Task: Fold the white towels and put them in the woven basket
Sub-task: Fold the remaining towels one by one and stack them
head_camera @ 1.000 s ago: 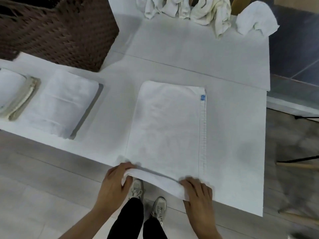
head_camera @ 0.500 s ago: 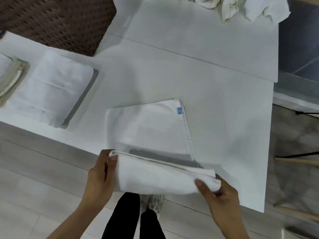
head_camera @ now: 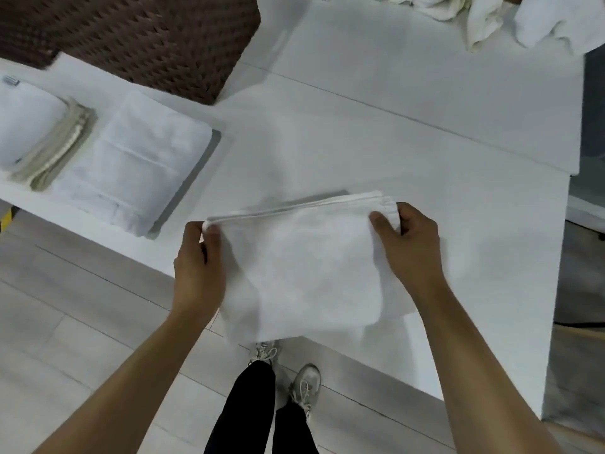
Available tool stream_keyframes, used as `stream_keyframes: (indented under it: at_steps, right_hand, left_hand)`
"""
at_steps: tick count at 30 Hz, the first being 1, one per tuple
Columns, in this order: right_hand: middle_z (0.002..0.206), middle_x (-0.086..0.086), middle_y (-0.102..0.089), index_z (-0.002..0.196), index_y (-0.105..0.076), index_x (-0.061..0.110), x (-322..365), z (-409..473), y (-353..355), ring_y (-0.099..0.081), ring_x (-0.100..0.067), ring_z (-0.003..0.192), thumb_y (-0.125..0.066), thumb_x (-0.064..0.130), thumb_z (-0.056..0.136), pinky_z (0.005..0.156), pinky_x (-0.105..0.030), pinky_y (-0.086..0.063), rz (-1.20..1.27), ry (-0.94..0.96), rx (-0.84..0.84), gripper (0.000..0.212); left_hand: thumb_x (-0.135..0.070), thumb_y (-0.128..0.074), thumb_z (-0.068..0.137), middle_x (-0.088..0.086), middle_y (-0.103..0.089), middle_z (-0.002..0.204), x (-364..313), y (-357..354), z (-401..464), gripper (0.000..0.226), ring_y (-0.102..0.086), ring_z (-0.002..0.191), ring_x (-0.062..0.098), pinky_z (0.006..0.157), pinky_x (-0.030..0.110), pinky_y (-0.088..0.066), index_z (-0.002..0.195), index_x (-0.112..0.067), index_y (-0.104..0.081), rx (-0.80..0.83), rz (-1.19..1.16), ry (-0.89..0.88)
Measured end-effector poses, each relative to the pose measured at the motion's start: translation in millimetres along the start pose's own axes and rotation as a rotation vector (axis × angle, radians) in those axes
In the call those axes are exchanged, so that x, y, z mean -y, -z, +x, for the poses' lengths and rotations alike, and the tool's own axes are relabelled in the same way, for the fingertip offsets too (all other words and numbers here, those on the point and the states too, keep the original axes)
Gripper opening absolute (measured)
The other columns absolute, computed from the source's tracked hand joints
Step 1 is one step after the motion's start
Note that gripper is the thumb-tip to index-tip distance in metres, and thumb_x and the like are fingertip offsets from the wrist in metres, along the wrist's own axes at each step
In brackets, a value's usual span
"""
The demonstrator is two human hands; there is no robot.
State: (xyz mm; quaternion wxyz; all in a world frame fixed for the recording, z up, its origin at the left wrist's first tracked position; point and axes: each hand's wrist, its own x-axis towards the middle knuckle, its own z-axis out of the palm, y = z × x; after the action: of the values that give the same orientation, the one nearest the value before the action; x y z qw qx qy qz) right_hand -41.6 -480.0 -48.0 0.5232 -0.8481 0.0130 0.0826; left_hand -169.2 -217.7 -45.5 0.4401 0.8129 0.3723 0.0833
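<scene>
Both hands, left (head_camera: 196, 257) and right (head_camera: 409, 247), pinch the far corners of a folded towel (head_camera: 304, 270) at the white surface's (head_camera: 425, 152) near edge. Basket (head_camera: 157, 37) far left, folded stacks (head_camera: 131, 165) beside it; grey plank floor (head_camera: 65, 322) below.

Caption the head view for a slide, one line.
Both hands, left hand and right hand, pinch a folded white towel at the white table's edge.

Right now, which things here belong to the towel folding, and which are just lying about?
Part of the job: half-folded white towel, gripped by left hand and right hand; dark brown woven basket; folded white towel; crumpled white towels.

Lying about: folded beige cloth.
</scene>
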Motion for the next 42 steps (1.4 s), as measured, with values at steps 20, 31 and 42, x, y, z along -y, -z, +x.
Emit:
stream_keyframes:
  at_steps: [20, 31, 42]
  right_hand:
    - [0.116, -0.004, -0.06, 0.128, -0.061, 0.018, -30.0, -33.0, -50.9, -0.055, -0.026, 0.107, -0.065, 0.021, 0.089, 0.094, -0.034, -0.033, -0.473, 0.274, -0.285, 0.04]
    - [0.149, 0.004, -0.048, 0.144, -0.055, 0.03, -60.6, -143.8, -90.3, -0.044, -0.018, 0.14, -0.066, 0.041, 0.084, 0.12, -0.051, -0.027, -0.633, 0.546, 0.428, 0.062]
    - [0.154, -0.009, -0.048, 0.128, -0.068, 0.019, -74.4, -130.6, -64.7, -0.039, -0.026, 0.147, -0.079, 0.038, 0.076, 0.117, -0.067, -0.021, -0.798, 0.652, 0.214, 0.057]
  left_hand:
    - [0.013, -0.053, 0.084, 0.005, -0.037, 0.159, 59.0, -33.1, 46.3, 0.069, -0.033, 0.143, 0.04, 0.105, 0.051, -0.041, 0.139, -0.03, -0.057, 0.142, 0.643, -0.701]
    - [-0.018, -0.04, 0.095, 0.007, -0.043, 0.153, 75.2, -13.5, 19.4, 0.05, -0.042, 0.136, 0.038, 0.11, 0.052, -0.037, 0.143, -0.027, -0.049, 0.139, 0.772, -0.495]
    - [-0.028, -0.073, 0.078, 0.017, -0.049, 0.14, 90.2, 14.0, -39.1, 0.035, -0.043, 0.129, 0.043, 0.114, 0.056, -0.028, 0.108, -0.011, -0.067, 0.107, 0.794, -0.557]
